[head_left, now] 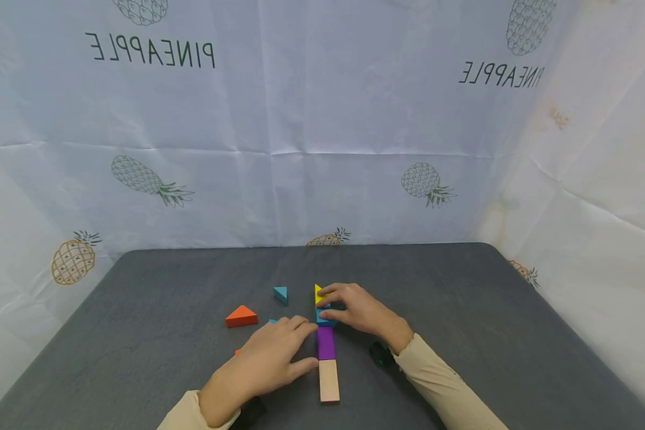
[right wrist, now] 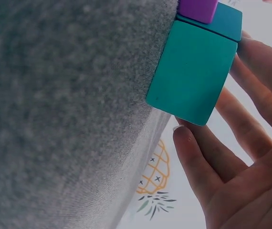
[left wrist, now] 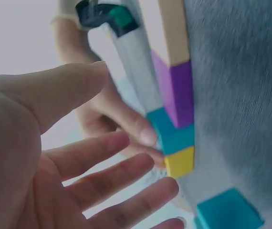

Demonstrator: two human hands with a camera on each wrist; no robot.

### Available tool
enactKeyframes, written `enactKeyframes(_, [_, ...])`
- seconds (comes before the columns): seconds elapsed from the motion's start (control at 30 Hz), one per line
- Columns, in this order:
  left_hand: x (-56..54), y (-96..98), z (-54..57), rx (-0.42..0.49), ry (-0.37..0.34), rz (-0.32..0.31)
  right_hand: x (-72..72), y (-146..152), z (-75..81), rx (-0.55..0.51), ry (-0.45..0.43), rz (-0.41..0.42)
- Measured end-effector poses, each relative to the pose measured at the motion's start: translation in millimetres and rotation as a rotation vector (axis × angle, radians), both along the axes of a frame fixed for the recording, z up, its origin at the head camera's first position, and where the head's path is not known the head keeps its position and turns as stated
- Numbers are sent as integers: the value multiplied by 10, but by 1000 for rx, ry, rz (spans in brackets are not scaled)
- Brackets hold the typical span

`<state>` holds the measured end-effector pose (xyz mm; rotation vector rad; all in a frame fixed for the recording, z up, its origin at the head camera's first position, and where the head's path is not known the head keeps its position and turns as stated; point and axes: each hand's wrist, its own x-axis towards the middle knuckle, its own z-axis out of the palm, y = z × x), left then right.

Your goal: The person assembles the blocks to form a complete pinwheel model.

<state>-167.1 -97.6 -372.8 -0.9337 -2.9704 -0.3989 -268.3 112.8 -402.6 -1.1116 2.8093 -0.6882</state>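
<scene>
A line of toy blocks runs away from me in the head view: a plain wooden block [head_left: 329,382], a purple block [head_left: 326,343], blue blocks [head_left: 322,316] and a yellow block [head_left: 318,294]. My right hand [head_left: 362,307] reaches over the far end, thumb and fingers around a blue block [right wrist: 193,71]; its fingertips also lie near the yellow block [left wrist: 180,161]. Left of the line, my left hand [head_left: 271,358] hovers near the purple and wooden blocks, fingers spread and holding nothing in the left wrist view.
Left of the line are an orange-red triangular block [head_left: 241,316] and a small blue triangular block [head_left: 281,294]. More orange and blue pieces are mostly hidden behind my left hand. A pineapple-print curtain [head_left: 301,119] stands behind the dark grey table [head_left: 435,280].
</scene>
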Motion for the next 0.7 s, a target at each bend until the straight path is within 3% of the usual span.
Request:
enactKeyframes(0.27, [-91,-183,120,140,-42,66,0,-1,3,-8,-14,2])
enactKeyframes(0.5, [-171,-281,126,161,-6,93,4,-4,5,-8,-25,-4])
enactKeyframes(0.7, [-219,-347,150,167,-40,170,7,-9,2,-8,-25,-14])
